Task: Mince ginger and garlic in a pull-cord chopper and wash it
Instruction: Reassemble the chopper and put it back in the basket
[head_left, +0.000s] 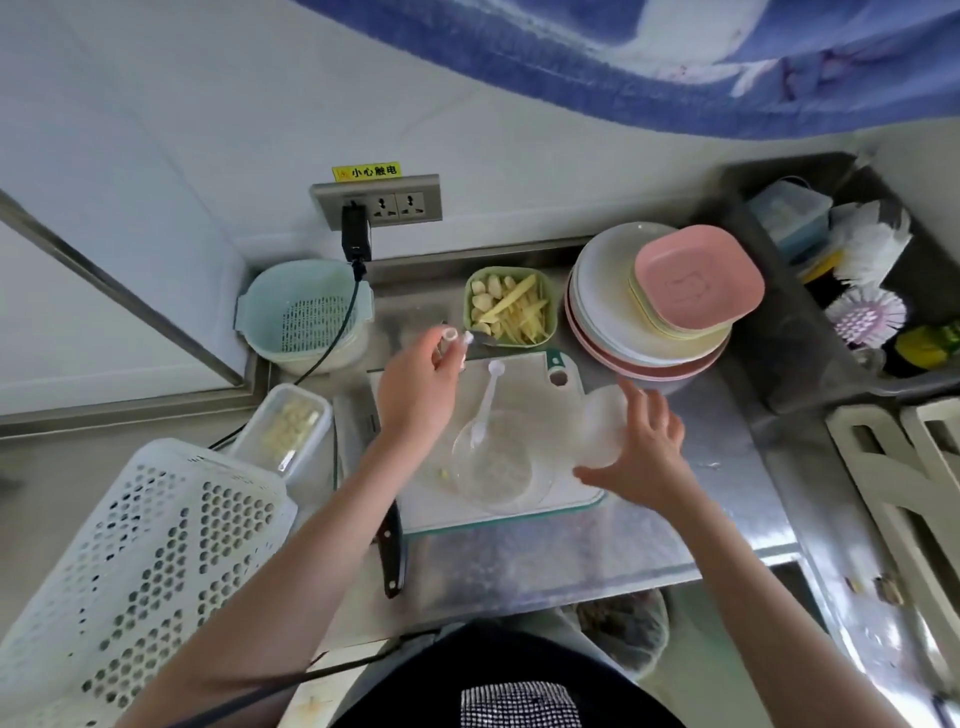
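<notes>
A stack of plates (649, 332) topped by a pink square dish (698, 278) stands on the steel tabletop (545, 561). A white perforated basket (130, 561), a mint colander (304, 312) and a black-handled knife (390, 551) lie leftward; brushes (865, 317) sit far right.

Left hand (415, 395) raised above the cutting board (519, 374), fingers curled pinching something small; right hand (644, 452) spread at the board's right edge

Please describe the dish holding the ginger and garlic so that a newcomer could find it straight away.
Start from the wall socket above the steel counter. Just below and right of it sits a small square green dish, between the mint colander and the stacked plates. It alone holds yellow ginger strips and peeled garlic cloves.
</notes>
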